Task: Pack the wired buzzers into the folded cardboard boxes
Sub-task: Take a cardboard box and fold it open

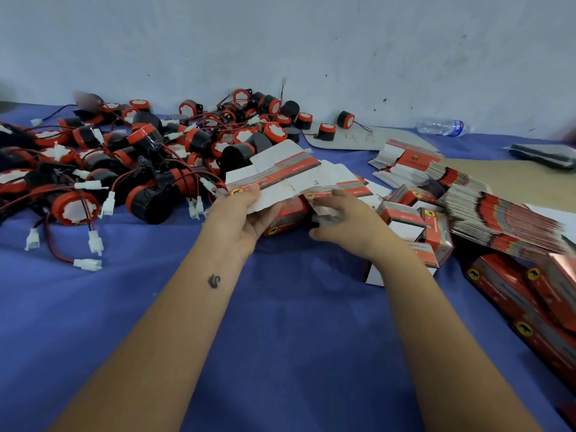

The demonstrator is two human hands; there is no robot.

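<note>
A flat, unfolded cardboard box blank, white with a red and grey printed band, is held up just above the blue cloth; the left hand pinches its near edge, thumb on top and fingers curled beneath it. Just right of those fingers, the right hand lies palm down with its fingers loosely extended over a second blank, fingertips touching the card; whether they grip it cannot be told. Directly under both hands, between the two thumbs, sits a folded red box. Beyond the right hand's fingers and to their right are several more folded boxes, some showing white open ends, and past them a long fanned stack of flat blanks. To the left of the left hand's fingers, and behind them as far as the wall, spreads the heap of wired buzzers: black cylinders with red rims, red and black leads and white plug connectors trailing onto the cloth. Far beyond the right fingertips, near the wall, a clear plastic bottle lies on its side.
</note>
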